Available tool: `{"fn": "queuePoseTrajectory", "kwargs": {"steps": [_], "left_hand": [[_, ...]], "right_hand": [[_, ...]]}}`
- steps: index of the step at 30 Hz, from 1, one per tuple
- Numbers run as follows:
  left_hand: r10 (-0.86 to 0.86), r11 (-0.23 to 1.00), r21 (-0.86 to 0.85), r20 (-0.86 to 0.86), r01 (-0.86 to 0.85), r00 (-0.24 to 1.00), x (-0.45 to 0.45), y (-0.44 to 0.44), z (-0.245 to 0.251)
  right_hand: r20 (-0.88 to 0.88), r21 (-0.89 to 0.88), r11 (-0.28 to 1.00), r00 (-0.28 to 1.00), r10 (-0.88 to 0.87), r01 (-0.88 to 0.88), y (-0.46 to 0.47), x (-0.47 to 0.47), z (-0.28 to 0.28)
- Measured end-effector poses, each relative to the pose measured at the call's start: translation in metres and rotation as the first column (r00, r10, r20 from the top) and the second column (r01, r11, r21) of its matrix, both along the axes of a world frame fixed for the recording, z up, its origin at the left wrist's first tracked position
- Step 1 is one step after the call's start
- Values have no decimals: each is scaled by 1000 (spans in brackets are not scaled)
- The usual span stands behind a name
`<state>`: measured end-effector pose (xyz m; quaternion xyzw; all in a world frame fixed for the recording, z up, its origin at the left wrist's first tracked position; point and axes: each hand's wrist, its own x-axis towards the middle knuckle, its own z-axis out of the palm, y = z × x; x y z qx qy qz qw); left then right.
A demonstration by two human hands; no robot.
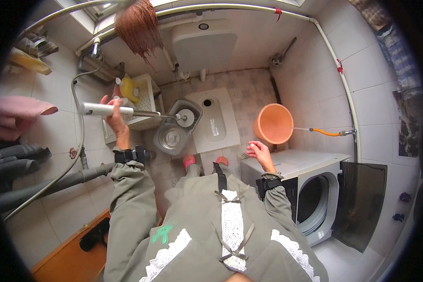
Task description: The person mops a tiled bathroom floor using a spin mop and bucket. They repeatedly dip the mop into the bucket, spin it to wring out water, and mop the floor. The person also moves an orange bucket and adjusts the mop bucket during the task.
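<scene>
My left hand [115,118] is wrapped around the white grip of a spin mop [146,113]. Its metal pole runs down to a round white head plate [186,117], which sits in one compartment of a grey mop bucket [156,139]. The bucket's other compartment holds a round metallic basket [171,138]. My right hand [261,154] hovers near the top of a front-loading washing machine [292,160], fingers loosely bent and nothing visible in them. Just beyond it stands an orange plastic bucket [275,123]; its contents are hard to make out.
A squat toilet [216,120] is set in the floor beside the mop bucket. From an orange hose [326,132] on the wall tap, a thin stream reaches the orange bucket. The washer's dark door [361,204] hangs open. A reddish-brown mop [139,28] hangs overhead; a shelf [144,121] stands left.
</scene>
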<state>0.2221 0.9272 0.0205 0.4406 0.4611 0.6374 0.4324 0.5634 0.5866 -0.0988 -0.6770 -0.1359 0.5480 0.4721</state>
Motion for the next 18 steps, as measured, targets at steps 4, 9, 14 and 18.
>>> {"fn": "queuePoseTrajectory", "kwargs": {"steps": [4, 9, 14, 18], "left_hand": [[254, 934, 265, -13, -241, 967, -73, 5, -5], [454, 891, 26, -33, -454, 890, -151, 34, -34], [403, 908, -48, -164, -415, 900, -152, 64, -25], [254, 966, 109, -198, -236, 947, -89, -20, -27]], "right_hand": [[22, -124, 986, 994, -109, 111, -25, 2, -1], [-24, -181, 967, 982, -186, 179, -59, 11, -8], [24, -180, 972, 989, -148, 150, -55, 25, -12], [49, -152, 977, 989, -143, 149, -53, 25, -12]]}}
